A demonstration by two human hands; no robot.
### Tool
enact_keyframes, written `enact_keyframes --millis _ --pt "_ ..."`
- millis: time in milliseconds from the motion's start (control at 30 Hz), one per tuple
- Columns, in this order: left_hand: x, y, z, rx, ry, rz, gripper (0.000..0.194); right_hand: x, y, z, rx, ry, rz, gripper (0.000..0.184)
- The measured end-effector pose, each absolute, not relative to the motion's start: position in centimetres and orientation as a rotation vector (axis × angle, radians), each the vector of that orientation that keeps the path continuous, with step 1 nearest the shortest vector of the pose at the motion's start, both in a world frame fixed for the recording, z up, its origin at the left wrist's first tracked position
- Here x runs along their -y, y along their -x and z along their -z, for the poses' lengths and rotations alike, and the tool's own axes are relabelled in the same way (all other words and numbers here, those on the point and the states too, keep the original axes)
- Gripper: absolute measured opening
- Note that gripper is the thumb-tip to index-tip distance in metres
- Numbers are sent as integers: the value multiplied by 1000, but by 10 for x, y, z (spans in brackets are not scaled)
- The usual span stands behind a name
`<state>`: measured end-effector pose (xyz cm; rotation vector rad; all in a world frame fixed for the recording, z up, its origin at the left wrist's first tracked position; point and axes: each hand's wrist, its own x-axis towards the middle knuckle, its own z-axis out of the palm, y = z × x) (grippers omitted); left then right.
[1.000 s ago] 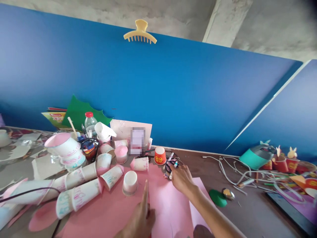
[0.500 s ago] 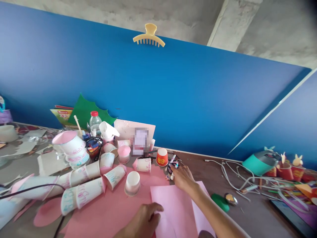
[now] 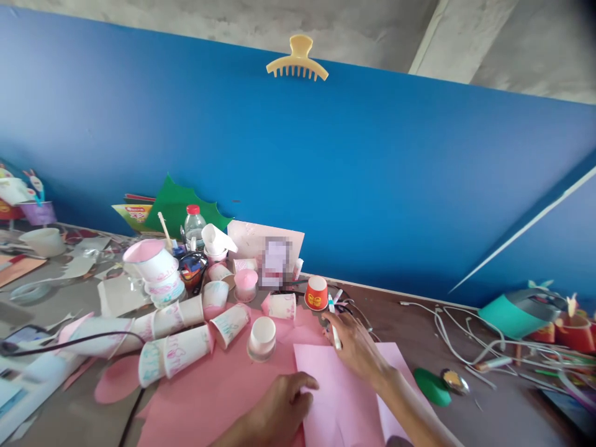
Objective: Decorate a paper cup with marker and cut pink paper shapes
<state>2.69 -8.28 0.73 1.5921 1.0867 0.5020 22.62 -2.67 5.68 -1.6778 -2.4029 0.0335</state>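
Observation:
In the head view my right hand (image 3: 356,344) has its fingers closed on a white marker (image 3: 334,326) with a teal end. The marker slants up beside the red paper cup (image 3: 316,293). My left hand (image 3: 284,400) is at the left edge of a light pink sheet (image 3: 338,397), its thumb and index finger apart and nothing between them. Under that sheet lies a larger, darker pink sheet (image 3: 205,403). An upright white paper cup (image 3: 262,338) stands on the darker sheet, left of my hands.
Several printed paper cups (image 3: 189,351) lie on their sides to the left, near stacked cups (image 3: 161,273). A red-capped bottle (image 3: 194,223) stands behind. White cables (image 3: 447,329), a teal device (image 3: 510,313) and a green piece (image 3: 432,386) are on the right. A blue partition (image 3: 349,174) rises behind.
My right hand has closed on the white marker and drawn it slightly up from the clutter by the red cup. My left hand stays at the sheet. The view has swung a little left.

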Motion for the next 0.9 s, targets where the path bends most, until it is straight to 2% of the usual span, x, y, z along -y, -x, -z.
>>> enact_keyframes --millis 133,333,767,900 --pt "84 -25 -8 -1078 -1612 -509 40 30 -213 -57 2527 1500 -103 39" --pt "84 -27 -8 -1074 -1595 -548 40 5 -193 -61 2759 1584 -119 29" --pt "84 -25 -14 -1022 -1616 -525 39 -18 -176 -45 2758 1760 -39 45" --pt "84 -25 -16 -1015 -1600 -503 38 -13 -182 -48 2674 1732 -103 44"
